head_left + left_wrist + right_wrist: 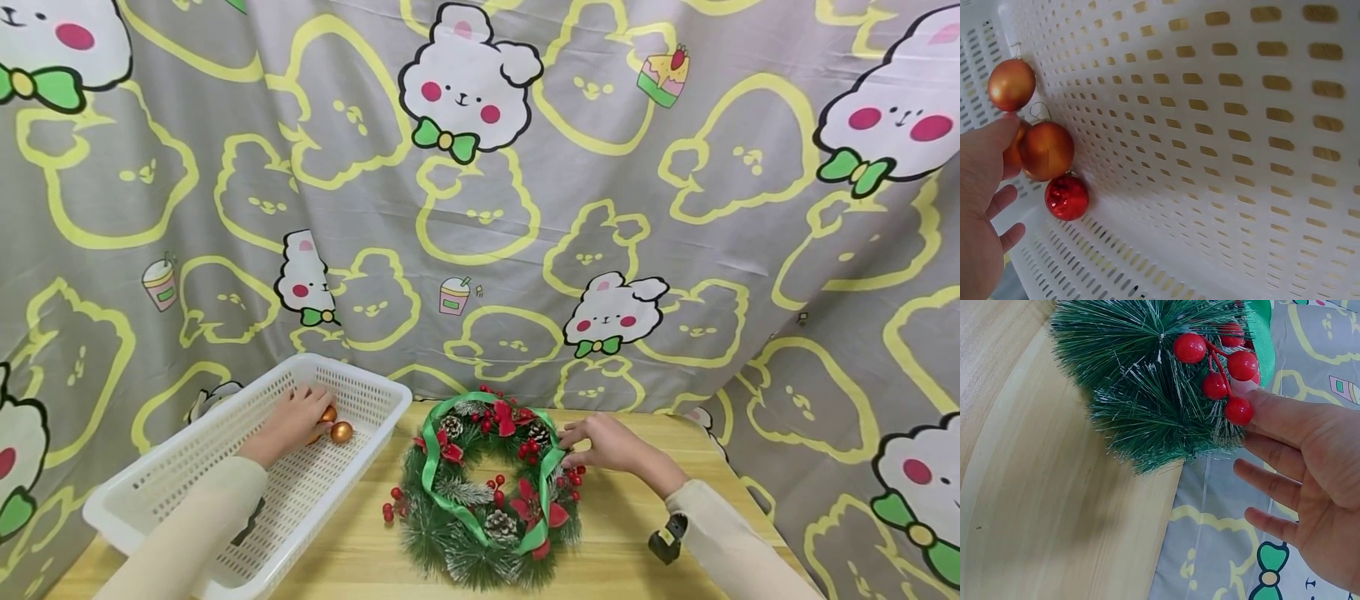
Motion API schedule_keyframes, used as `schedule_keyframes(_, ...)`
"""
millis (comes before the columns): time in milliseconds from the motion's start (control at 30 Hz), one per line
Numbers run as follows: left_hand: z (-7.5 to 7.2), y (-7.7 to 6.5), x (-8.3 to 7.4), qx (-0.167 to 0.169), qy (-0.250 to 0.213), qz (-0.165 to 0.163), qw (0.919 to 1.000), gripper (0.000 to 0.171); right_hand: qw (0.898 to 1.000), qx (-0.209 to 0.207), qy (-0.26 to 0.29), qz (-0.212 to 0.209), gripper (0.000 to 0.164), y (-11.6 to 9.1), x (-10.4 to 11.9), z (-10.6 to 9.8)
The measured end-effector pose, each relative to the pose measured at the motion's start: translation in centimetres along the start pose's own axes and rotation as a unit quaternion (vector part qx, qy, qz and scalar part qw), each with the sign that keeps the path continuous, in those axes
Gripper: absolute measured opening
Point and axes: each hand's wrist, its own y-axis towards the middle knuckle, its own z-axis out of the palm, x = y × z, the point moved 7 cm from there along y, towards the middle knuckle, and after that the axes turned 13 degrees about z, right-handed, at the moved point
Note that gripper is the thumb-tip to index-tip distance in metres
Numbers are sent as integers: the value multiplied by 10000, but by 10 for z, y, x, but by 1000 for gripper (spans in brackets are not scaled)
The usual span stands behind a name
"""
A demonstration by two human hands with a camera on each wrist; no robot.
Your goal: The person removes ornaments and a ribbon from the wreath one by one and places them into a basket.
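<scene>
My left hand [296,417] reaches into a white plastic basket [397,400]. Its thumb and forefinger pinch an orange Christmas ball [1016,149], partly hidden behind another orange ball [1049,150]. A third orange ball [1012,85] and a red shiny ball [1067,197] lie close by in the basket. A green Christmas wreath [480,562] lies on the table, with pine cones, red flowers and a green ribbon [431,467]. At its right side my right hand [607,446] holds the edge between thumb and forefinger, beside red berries [1239,411]; the fingertips are partly hidden.
The basket stands left of the wreath on a light wooden table [622,533]. A grey curtain [495,200] with cartoon prints hangs behind the table and along its sides. A dark object [249,523] shows partly in the basket behind the left forearm.
</scene>
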Motion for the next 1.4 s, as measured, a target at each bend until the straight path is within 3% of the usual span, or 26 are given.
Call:
schedule_keyframes(700,0,-2,-8,7,-103,125,9999,26,9996,85,-198,179,27,-1,-2,0)
schedule_keyframes(1400,-1,3,-6,-23,-320,-50,9995,18,9992,81,-320,213,26,0,0,0)
